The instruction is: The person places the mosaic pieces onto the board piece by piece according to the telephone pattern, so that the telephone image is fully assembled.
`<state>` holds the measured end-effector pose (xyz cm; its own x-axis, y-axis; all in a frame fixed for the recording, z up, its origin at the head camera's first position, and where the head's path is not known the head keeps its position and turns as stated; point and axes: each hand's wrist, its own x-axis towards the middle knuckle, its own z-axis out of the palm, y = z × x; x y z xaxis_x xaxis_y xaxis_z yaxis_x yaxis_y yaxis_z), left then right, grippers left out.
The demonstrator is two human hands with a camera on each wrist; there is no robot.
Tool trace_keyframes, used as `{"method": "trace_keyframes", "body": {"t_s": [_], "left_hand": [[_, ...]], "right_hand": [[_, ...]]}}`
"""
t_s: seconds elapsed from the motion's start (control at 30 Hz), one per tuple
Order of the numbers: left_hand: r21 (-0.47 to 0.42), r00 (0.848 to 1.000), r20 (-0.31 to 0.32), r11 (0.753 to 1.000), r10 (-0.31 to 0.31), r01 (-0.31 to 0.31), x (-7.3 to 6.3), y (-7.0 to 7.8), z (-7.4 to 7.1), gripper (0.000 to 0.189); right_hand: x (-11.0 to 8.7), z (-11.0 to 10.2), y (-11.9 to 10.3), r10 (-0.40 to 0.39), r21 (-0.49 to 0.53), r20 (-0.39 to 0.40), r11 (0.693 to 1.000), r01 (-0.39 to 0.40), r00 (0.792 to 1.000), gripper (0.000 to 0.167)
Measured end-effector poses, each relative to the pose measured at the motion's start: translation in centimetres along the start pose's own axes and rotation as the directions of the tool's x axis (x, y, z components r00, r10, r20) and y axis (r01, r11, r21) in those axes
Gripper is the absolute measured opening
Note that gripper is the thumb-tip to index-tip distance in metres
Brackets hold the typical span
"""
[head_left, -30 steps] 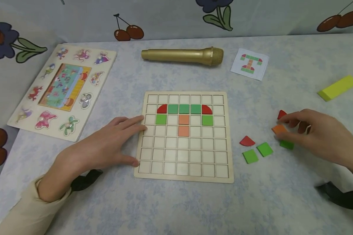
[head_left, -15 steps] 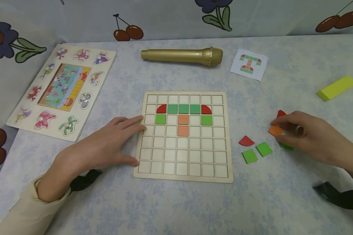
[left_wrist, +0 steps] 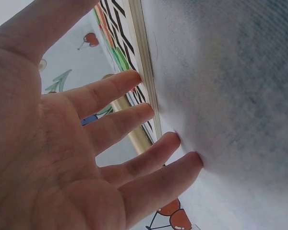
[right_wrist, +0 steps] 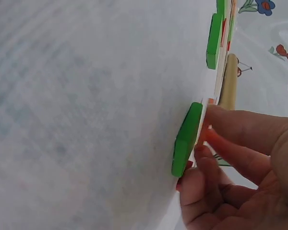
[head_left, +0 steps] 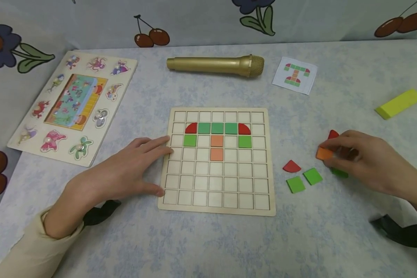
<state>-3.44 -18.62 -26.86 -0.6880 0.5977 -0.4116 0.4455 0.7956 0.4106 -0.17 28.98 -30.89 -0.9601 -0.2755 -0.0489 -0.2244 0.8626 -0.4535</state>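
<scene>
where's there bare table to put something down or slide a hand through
Bare cloth: the near side of the grid board; the strip between it and the gold microphone; the stretch between the picture card and yellow block. Crowded: right of the board, where red and green pieces lie by the right hand, and its left edge, where the left hand rests.

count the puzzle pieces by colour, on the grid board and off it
Flat red pieces, quarter circles where fully seen: 4 (2 on the pale square wooden grid board, 2 off)
Flat green square pieces: 8 (5 on, 3 off)
Flat orange square pieces: 3 (2 on, 1 in the right hand)
Total: 15, one red and one green partly hidden
</scene>
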Motion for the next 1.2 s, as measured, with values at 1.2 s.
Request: {"method": "trace_keyframes", "body": {"t_s": [1.2], "left_hand": [[-0.004,1.0,0.02,1.0,-0.018,0.018,0.0,0.1,-0.1,0.092]], "right_hand": [[6.5,5.6,-16.2,-0.258,0.323,0.158,0.926,0.197,0.953,0.03]]}}
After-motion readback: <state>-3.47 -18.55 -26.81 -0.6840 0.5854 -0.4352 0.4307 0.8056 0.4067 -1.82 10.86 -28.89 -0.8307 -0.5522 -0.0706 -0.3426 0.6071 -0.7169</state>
